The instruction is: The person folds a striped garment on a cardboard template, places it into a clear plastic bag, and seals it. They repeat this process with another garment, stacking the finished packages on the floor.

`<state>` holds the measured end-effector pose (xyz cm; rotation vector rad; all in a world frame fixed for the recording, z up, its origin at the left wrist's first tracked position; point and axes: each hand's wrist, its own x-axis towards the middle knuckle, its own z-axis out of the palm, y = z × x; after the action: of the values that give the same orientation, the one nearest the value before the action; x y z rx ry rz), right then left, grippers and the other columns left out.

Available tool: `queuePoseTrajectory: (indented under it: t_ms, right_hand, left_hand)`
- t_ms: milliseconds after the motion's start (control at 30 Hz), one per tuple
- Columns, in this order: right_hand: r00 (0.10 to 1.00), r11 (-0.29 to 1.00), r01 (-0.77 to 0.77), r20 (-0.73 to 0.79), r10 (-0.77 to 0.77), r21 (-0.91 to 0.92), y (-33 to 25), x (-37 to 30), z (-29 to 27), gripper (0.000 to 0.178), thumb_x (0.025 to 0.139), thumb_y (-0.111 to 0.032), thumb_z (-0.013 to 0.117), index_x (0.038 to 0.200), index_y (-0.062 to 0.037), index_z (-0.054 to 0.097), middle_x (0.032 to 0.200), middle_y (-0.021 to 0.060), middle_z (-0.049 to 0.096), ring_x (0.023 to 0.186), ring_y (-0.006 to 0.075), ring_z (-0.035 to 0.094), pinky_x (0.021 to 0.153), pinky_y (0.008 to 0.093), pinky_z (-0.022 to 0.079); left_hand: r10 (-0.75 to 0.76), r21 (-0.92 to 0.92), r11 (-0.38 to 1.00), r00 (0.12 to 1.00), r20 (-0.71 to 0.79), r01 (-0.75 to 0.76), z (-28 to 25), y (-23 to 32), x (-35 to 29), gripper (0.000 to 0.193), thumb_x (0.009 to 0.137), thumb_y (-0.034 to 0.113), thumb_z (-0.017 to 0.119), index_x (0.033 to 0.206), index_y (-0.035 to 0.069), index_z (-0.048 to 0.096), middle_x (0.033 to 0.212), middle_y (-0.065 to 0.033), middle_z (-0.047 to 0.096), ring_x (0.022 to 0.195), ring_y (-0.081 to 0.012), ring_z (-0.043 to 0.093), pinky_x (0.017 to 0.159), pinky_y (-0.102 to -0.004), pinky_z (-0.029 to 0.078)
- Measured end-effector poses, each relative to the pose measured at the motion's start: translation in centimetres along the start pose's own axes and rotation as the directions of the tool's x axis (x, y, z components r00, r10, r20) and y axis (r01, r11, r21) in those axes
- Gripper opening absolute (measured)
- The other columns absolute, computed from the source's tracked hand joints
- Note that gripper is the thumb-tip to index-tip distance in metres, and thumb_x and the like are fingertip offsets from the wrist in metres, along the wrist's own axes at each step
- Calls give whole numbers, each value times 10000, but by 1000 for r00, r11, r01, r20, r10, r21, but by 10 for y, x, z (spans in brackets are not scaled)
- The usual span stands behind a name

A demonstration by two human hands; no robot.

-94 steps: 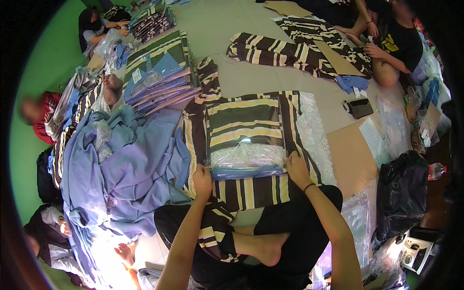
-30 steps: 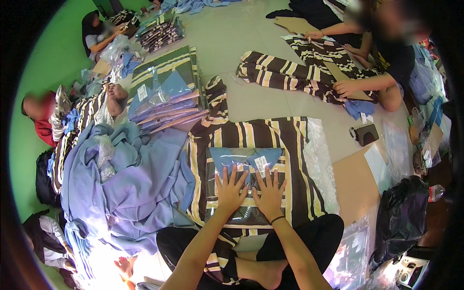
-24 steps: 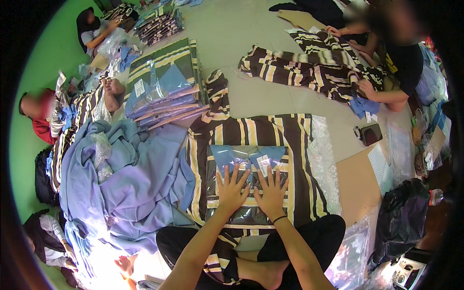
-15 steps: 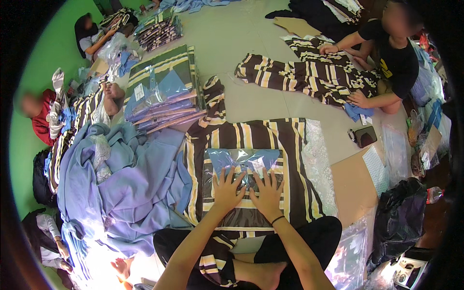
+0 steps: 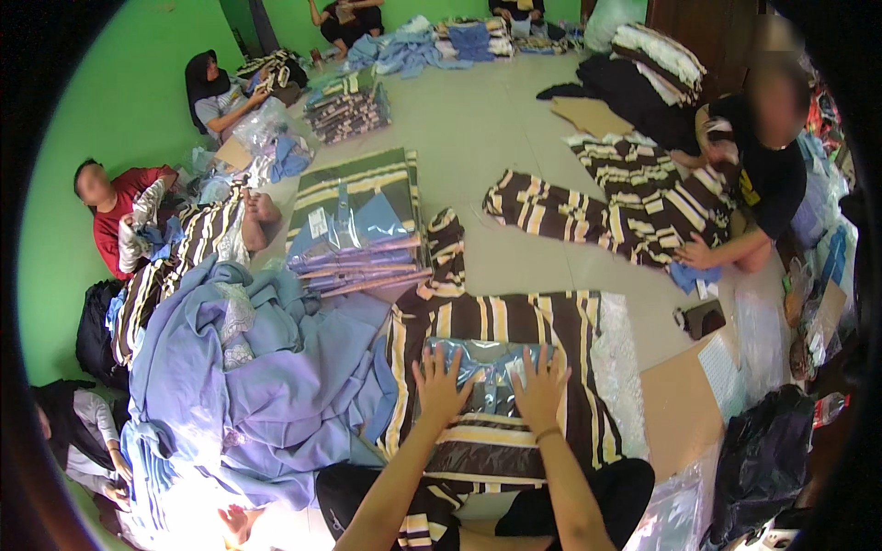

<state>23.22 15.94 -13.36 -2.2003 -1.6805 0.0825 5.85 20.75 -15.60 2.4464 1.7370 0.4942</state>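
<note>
Flat under both hands lies a folded garment in a clear plastic bag [image 5: 485, 461], brown striped with cream and yellow, with a blue part at its top. My left hand [image 5: 441, 393] rests on its left side, fingers spread. On its right side lies my right hand [image 5: 540, 395], also spread, a dark band on that wrist. Both palms press the shiny plastic and grip nothing. Beneath the package a striped garment [image 5: 586, 413] with a white lace edge [image 5: 625, 372] is laid out on the floor. One striped sleeve [image 5: 446, 253] stretches away from me.
A heap of blue cloth [image 5: 248, 386] lies at my left. Beyond it stands a stack of bagged garments [image 5: 354, 216]. Cardboard [image 5: 680, 404], a phone [image 5: 706, 318] and a black plastic bag [image 5: 767, 459] are at the right. A person in black [image 5: 763, 156] handles striped cloth; others sit along the left.
My hands have moved apart, from the middle of the package toward its two sides. The view has tilted up, so more of the far room shows.
</note>
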Motion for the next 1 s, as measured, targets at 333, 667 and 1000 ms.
queuePoseTrajectory:
  t_ms: [333, 667, 1000]
  right_hand:
    - [988, 999, -4, 155, 10, -36, -17, -97, 12, 532, 848, -430, 384, 1322, -210, 284, 1384, 106, 203, 1269, 341, 158, 966, 604, 59]
    - [838, 932, 324, 407, -363, 164, -26, -150, -36, 637, 794, -291, 508, 1334, -125, 213, 1366, 173, 198, 1249, 348, 212, 954, 579, 171]
    - [883, 832, 443, 1, -470, 334, -25, -78, -218, 211, 757, -69, 514, 965, -50, 538, 823, 162, 587, 730, 319, 576, 626, 371, 470]
  left_hand:
    - [-135, -27, 990, 990, 30, 136, -11, 7, -69, 595, 776, 426, 502, 1305, 237, 307, 1346, -189, 234, 1246, -370, 198, 885, -614, 234]
    - [-416, -281, 705, 701, 579, 651, -70, -26, -85, 516, 693, 357, 622, 977, -58, 504, 718, -170, 594, 665, -306, 582, 595, -391, 465]
    - [-197, -817, 126, 822, 535, 562, -187, -27, -88, 404, 842, 439, 453, 893, 48, 540, 608, -12, 467, 545, -144, 480, 540, -268, 407]
